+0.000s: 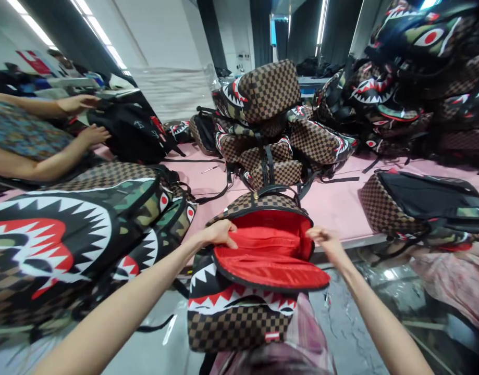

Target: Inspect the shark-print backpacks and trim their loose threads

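Observation:
A brown-and-black checkered backpack (pixel 239 328) with a shark-mouth print stands in front of me, its top unzipped. Red lining (pixel 266 234) shows inside, and the front flap hangs forward with its red inner side up. My left hand (pixel 222 233) is closed on the left edge of the opening, thumb reaching over the lining. At the right edge, my right hand (pixel 321 236) pinches the rim by the zipper. The bag's lower front leans over a plaid cloth at my lap.
Shark-print backpacks (pixel 67 234) crowd the left. More are piled on the pink table (pixel 200 166) and at far right (pixel 419 52). Another backpack (pixel 395 203) lies by the right edge. A co-worker's arms (pixel 47 161) handle a black bag (pixel 130 130); another person sits at right.

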Motion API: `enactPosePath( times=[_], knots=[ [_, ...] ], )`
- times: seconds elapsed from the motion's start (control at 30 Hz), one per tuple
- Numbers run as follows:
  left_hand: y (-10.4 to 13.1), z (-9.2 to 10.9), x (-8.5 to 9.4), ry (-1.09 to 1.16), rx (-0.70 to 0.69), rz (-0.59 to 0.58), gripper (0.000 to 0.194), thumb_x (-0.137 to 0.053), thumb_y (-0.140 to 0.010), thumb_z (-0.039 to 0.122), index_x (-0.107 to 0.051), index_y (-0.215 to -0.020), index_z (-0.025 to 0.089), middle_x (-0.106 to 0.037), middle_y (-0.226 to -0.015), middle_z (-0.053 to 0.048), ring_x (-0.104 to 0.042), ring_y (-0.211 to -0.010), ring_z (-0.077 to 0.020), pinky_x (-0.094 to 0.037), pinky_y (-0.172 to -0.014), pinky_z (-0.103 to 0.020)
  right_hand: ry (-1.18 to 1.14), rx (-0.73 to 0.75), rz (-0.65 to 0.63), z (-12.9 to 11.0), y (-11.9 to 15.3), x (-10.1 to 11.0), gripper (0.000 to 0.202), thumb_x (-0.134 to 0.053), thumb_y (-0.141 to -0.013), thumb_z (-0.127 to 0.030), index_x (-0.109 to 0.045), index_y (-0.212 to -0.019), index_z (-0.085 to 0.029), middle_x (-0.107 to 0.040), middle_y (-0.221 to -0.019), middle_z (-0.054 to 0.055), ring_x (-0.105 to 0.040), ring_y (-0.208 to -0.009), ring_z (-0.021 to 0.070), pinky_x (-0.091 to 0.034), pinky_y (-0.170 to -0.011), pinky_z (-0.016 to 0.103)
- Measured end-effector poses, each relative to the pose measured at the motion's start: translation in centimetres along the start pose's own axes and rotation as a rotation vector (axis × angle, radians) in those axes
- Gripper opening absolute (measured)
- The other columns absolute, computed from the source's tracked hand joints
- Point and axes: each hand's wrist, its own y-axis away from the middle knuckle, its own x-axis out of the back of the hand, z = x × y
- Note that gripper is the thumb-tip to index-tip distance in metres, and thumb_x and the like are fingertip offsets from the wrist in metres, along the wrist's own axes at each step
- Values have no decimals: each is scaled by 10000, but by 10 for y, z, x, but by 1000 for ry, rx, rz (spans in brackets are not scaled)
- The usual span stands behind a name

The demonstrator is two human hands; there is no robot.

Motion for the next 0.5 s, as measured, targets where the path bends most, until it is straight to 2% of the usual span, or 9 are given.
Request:
enactPosePath(
  times=[0.07,0.13,0.23,0.3,0.4,0.5],
  knots=[
    [11,-22,-2,28,43,32,348,-717,-450,353,-420,-501,180,-328,-457,81,-278,-467,-82,-180,-452,-220,-22,-199,339,27,1,29,327,-569,-728,-439,-653,-811,-134,-635,-785,78,-551,-625,142,-449,-575,267],
    [24,-37,-6,29,75,61,333,-696,-471,369,-432,-516,171,-357,-486,78,-308,-502,-87,-211,-476,-206,15,-335,491,55,-5,45,357,-584,-687,-428,-619,-857,-116,-613,-743,65,-543,-583,137,-442,-526,258],
    [44,-51,-12,17,128,97,333,-683,-495,416,-469,-531,163,-392,-494,80,-348,-534,-96,-245,-512,-190,86,-417,497,86,-24,45,328,-583,-661,-343,-593,-876,-96,-573,-632,32,-554,-549,154,-445,-499,260],
    [56,-57,-16,40,166,120,369,-680,-501,483,-498,-534,164,-430,-494,82,-376,-554,-105,-271,-536,-183,143,-429,480,96,-43,42,326,-549,-680,-291,-584,-935,-90,-580,-634,29,-564,-563,161,-464,-523,269],
    [74,-67,-23,82,210,156,477,-676,-457,612,-495,-495,172,-452,-475,87,-383,-555,-110,-281,-539,-180,246,-391,452,98,-67,39,434,-479,-732,-235,-509,-1145,-106,-634,-857,76,-593,-739,175,-492,-669,298],
    [94,-76,-30,87,308,215,564,-627,-396,728,-483,-477,188,-450,-444,95,-383,-531,-110,-303,-543,-187,361,-314,371,98,-62,24,497,-395,-792,-195,-417,-1281,-109,-589,-1093,123,-556,-958,192,-439,-857,336]
  ],
)
